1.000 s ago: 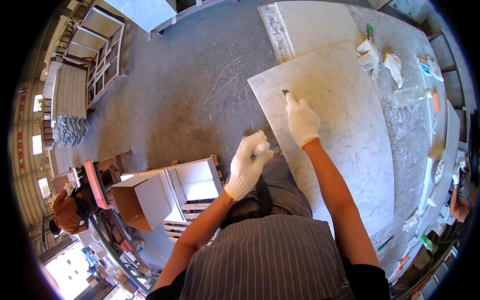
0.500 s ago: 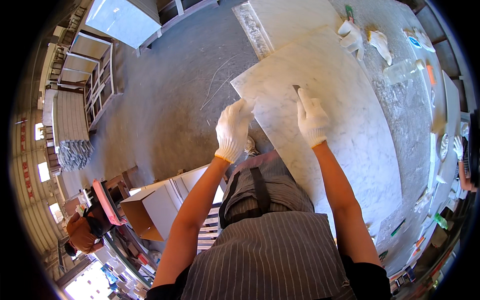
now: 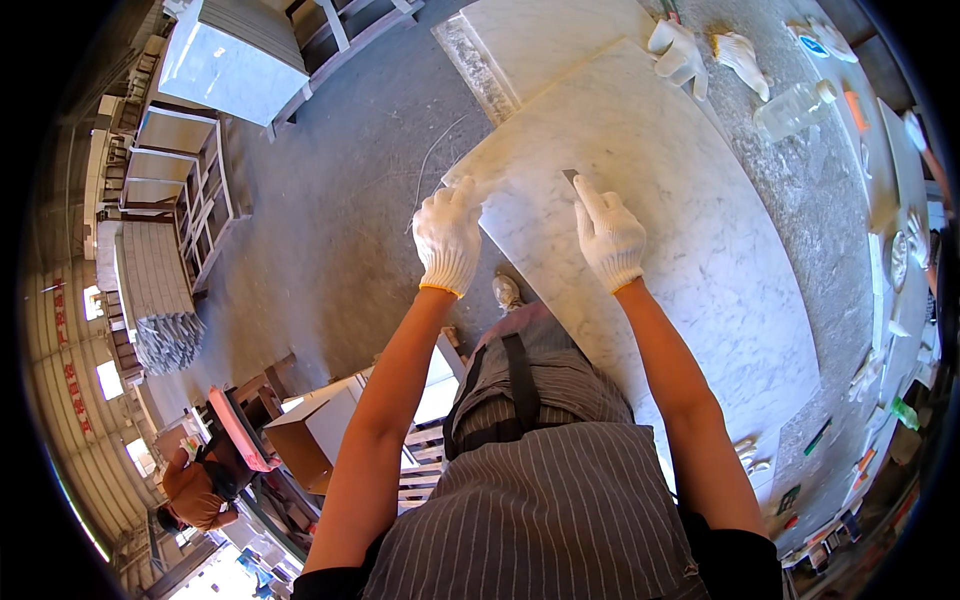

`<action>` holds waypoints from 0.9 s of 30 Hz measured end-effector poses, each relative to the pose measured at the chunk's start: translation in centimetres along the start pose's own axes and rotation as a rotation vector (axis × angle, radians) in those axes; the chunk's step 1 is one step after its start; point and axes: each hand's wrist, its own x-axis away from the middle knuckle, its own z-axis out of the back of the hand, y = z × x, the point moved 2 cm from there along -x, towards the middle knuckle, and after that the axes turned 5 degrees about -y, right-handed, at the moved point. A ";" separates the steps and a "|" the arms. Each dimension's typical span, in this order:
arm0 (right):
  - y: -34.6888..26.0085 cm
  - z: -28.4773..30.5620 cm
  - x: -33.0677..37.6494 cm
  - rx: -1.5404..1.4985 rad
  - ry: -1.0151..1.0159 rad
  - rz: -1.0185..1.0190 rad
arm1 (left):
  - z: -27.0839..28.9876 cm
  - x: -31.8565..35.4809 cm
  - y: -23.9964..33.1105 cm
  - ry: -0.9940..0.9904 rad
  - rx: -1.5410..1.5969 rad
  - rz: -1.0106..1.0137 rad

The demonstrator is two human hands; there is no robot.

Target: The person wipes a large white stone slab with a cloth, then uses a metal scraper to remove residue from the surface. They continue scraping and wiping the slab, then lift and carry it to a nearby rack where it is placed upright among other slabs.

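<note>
Since half a second earlier the left hand [image 3: 448,240] had crept a little further up along the near corner of the slab, and the view had tipped slightly. Big white marble slab [image 3: 680,230] lay flat on the grey workbench [image 3: 800,190], running from 12 to 4 o'clock, its corner overhanging toward the floor, probably so the edge could be reached. Left hand, gloved, fingers spread, pressed flat on that corner at 11 o'clock, seemingly steadying it. Right hand [image 3: 610,235], gloved, pinched a small dark blade [image 3: 570,176] at 12 o'clock, tip on the stone, angled low as if for scraping. Spare gloves [image 3: 700,55] and a clear bottle [image 3: 795,108] lay at 1 o'clock, out of the way.
</note>
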 end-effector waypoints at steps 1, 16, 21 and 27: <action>0.0 0.0 0.0 -0.007 0.005 0.003 | -0.2 -0.2 0.0 0.000 -0.005 -0.006; 0.0 0.1 -0.1 -0.012 0.019 0.019 | 0.1 -1.0 0.7 -0.046 -0.149 -0.030; 0.1 -0.1 0.0 -0.012 0.023 0.022 | 0.2 -1.2 0.9 -0.094 -0.184 -0.007; 0.1 0.0 0.0 -0.008 0.011 0.021 | 0.3 -1.2 1.0 -0.063 -0.191 -0.030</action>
